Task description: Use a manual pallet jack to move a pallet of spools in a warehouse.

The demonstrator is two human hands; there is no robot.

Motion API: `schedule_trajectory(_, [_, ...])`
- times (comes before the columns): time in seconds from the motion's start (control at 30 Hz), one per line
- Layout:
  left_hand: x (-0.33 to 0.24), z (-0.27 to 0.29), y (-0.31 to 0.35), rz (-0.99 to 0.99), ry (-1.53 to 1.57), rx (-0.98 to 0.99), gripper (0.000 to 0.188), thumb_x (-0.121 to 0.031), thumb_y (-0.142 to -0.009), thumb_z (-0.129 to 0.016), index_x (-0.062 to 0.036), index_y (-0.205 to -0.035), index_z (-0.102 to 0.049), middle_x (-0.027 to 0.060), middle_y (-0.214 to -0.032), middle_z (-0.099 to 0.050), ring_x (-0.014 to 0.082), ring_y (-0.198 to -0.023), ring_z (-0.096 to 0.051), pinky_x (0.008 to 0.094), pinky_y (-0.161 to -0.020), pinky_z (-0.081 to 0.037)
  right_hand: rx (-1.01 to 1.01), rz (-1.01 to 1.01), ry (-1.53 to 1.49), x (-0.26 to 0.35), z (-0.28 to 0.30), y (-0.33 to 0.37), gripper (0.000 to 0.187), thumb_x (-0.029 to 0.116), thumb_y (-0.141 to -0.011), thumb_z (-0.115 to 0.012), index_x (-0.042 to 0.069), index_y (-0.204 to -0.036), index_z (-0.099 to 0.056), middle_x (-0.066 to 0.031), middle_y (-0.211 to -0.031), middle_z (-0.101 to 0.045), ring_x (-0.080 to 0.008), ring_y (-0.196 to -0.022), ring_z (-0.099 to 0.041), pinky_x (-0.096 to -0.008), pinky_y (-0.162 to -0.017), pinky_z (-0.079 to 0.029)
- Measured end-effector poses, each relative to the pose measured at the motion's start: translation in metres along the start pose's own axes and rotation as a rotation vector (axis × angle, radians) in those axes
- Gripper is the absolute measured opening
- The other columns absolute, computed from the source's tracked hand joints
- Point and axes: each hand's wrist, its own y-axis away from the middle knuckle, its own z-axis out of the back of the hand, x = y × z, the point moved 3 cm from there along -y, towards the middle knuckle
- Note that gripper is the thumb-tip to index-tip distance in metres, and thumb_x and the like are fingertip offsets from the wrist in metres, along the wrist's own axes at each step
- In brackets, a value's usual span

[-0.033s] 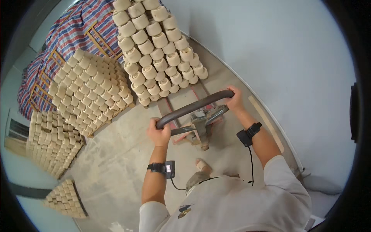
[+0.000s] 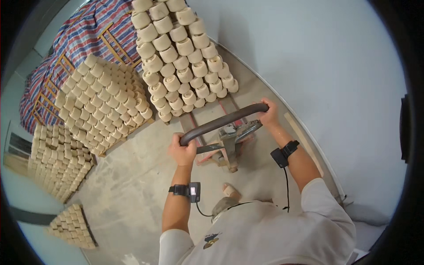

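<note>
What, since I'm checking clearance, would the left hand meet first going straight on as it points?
Past the curved dark handle it grips, the left hand would probably meet the tall stack of cream-coloured cylinders first, though one fisheye view leaves depth unclear.

Smooth pale wall [image 2: 335, 84] at right, dusty grey floor [image 2: 137, 181], striped red-white-blue sheeting [image 2: 84, 37] at upper left
</note>
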Motion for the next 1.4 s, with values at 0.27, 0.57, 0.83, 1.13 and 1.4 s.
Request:
schedule_trajectory(0.27, [0.024, -0.067, -0.087, 0.005, 0.088, 0.032, 0.019, -0.014, -0.069, -0.069, -0.004, -0.075, -0.054, 0.0145, -0.062, -0.057, 0.0298, -0.054, -0.057, 0.0349, -0.054, -0.046, 0.004, -0.033, 0.201, -0.039, -0.038, -0.085, 0.021, 0.01, -0.077, -0.07, 0.003, -0.07, -0.051, -0.0078, -0.056, -0.042, -0.017, -0.054, -0.039, -0.0318, -0.051, -0.036])
schedule_trajectory(0.57, [0.066, -0.112, -0.174, 0.11, 0.063, 0.041, 0.02, -0.011, -0.068, -0.068, -0.0009, -0.076, -0.054, 0.0152, -0.062, -0.057, 0.0268, -0.056, -0.057, 0.0348, -0.056, -0.046, 0.1, -0.025, 0.188, -0.074, -0.092, -0.175, 0.017, 0.008, -0.069, -0.071, 0.002, -0.075, -0.056, -0.0152, -0.062, -0.054, -0.0287, -0.055, -0.05, -0.0351, -0.054, -0.041])
schedule_trajectory(0.83, [0.073, -0.122, -0.212, 0.15, 0.093, 0.06, 0.017, -0.006, -0.071, -0.069, 0.0006, -0.072, -0.053, 0.0023, -0.062, -0.05, 0.0095, -0.061, -0.045, 0.0271, -0.056, -0.04, 0.203, -0.098, 0.133, -0.088, -0.122, -0.215, 0.016, 0.006, -0.067, -0.073, 0.002, -0.078, -0.061, -0.0169, -0.065, -0.059, -0.0287, -0.059, -0.057, -0.0346, -0.058, -0.045])
schedule_trajectory(1.13, [0.062, -0.084, -0.133, 0.163, 0.028, 0.169, 0.016, -0.003, -0.076, -0.067, -0.0016, -0.069, -0.053, 0.0031, -0.062, -0.053, 0.0106, -0.059, -0.047, 0.0256, -0.057, -0.04, 0.265, 0.006, 0.018, -0.066, -0.084, -0.136, 0.025, 0.009, -0.076, -0.074, 0.002, -0.065, -0.052, -0.0099, -0.055, -0.049, -0.0156, -0.046, -0.042, -0.0297, -0.045, -0.037])
schedule_trajectory(1.4, [0.059, -0.066, -0.057, 0.043, 0.11, 0.235, 0.022, -0.004, -0.07, -0.072, -0.0045, -0.066, -0.05, 0.0096, -0.062, -0.05, 0.0247, -0.054, -0.05, 0.0323, -0.053, -0.041, 0.437, 0.07, 0.025, -0.053, -0.041, -0.081, 0.026, 0.013, -0.074, -0.074, 0.005, -0.066, -0.051, -0.0078, -0.059, -0.049, -0.0213, -0.05, -0.046, -0.0328, -0.049, -0.037])
